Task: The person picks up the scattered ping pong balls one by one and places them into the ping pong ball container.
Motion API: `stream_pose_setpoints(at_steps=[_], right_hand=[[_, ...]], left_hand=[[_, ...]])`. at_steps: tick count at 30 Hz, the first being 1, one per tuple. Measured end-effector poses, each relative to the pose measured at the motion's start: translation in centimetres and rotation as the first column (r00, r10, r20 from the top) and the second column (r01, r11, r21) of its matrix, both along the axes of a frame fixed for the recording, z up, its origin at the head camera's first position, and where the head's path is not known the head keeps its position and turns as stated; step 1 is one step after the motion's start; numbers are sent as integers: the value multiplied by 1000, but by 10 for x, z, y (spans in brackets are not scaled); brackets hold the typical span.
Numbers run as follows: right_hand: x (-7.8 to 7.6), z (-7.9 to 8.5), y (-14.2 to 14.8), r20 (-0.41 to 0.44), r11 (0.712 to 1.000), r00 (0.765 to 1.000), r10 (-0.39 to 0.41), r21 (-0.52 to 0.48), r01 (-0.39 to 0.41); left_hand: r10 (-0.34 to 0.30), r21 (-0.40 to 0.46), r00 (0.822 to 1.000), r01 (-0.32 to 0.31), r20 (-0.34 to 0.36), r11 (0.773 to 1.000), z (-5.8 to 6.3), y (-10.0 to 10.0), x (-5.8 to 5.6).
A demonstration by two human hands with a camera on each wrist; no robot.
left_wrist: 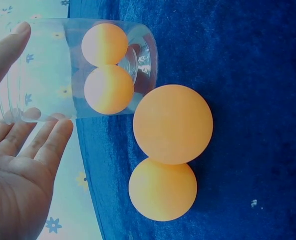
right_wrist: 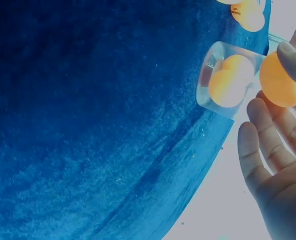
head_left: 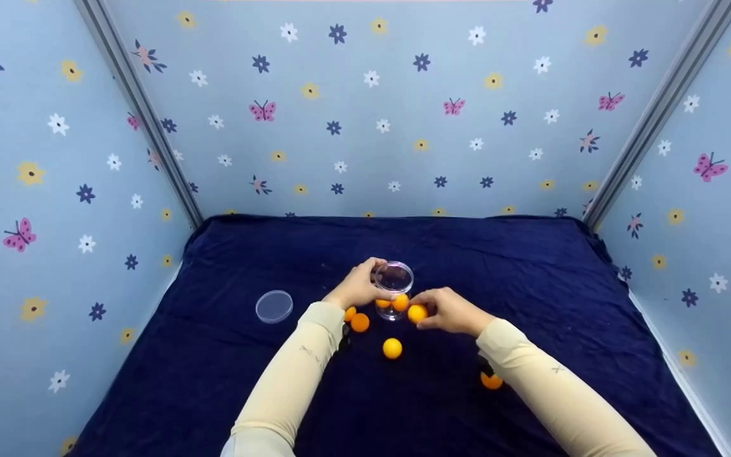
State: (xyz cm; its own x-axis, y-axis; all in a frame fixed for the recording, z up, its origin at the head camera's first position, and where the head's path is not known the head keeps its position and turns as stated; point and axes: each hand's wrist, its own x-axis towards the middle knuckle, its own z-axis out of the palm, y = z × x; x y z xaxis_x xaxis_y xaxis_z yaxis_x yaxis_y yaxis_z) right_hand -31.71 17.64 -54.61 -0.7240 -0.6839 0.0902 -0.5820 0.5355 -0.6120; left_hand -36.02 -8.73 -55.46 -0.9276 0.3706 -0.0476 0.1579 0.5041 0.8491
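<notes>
A clear plastic jar [head_left: 393,278] stands upright on the cloth with its mouth uncovered. My left hand [head_left: 358,285] grips it near the top, thumb on one side and fingers on the other. Two orange ping-pong balls [left_wrist: 109,89] rest low inside, above the jar's base. Just right of the jar, my right hand [head_left: 457,312] pinches another ping-pong ball [right_wrist: 280,82] between thumb and fingers. That ball is outside the jar, lower than its rim. In the left wrist view, two loose balls [left_wrist: 172,124] lie close beside the jar.
Dark blue cloth [head_left: 226,381] covers the table. A round clear lid [head_left: 274,306] lies to the left. One loose ball [head_left: 392,348] sits in front of the jar, and some orange [head_left: 491,381] shows beside the right forearm. Patterned walls [head_left: 365,146] enclose the back and sides.
</notes>
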Motion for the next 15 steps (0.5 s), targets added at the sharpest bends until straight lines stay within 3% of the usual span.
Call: stream_pose_setpoints(at_steps=[11,15], right_hand=[[-3,16,7,23,997,997,-73,2,73],[-5,21,9,-9,996,996,-88,-21,88]], left_hand=[[2,11,1000,-2,-6,1000,-1,1,0],[5,5,1000,-4,-23,1000,-2,1,0]])
